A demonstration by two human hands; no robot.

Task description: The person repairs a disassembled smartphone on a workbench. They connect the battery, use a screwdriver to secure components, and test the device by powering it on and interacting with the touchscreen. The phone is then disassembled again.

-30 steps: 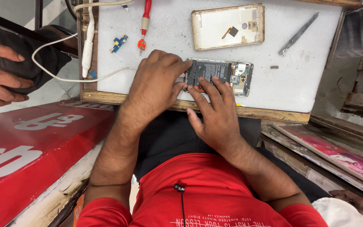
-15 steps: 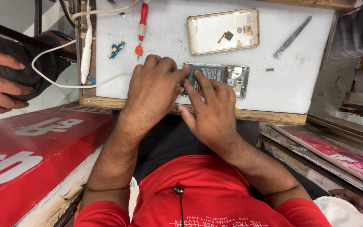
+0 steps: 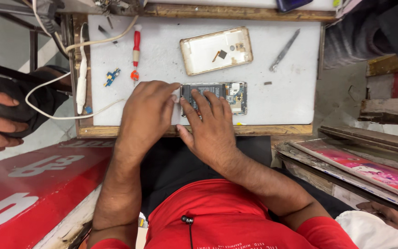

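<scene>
Pinning opened phone (image 3: pixel 217 94) flat on white mat (image 3: pixel 272 106): left hand (image 3: pixel 150 113) curled, gripping its left end; right hand (image 3: pixel 210 124) spread, fingertips pressing its exposed insides, likely steadying; removed back cover (image 3: pixel 215 50) lying just above.

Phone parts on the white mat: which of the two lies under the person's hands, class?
The opened phone body with its dark battery and circuit board showing; both the left hand and right hand rest on it. The pale gold back cover lies apart, untouched.
</scene>
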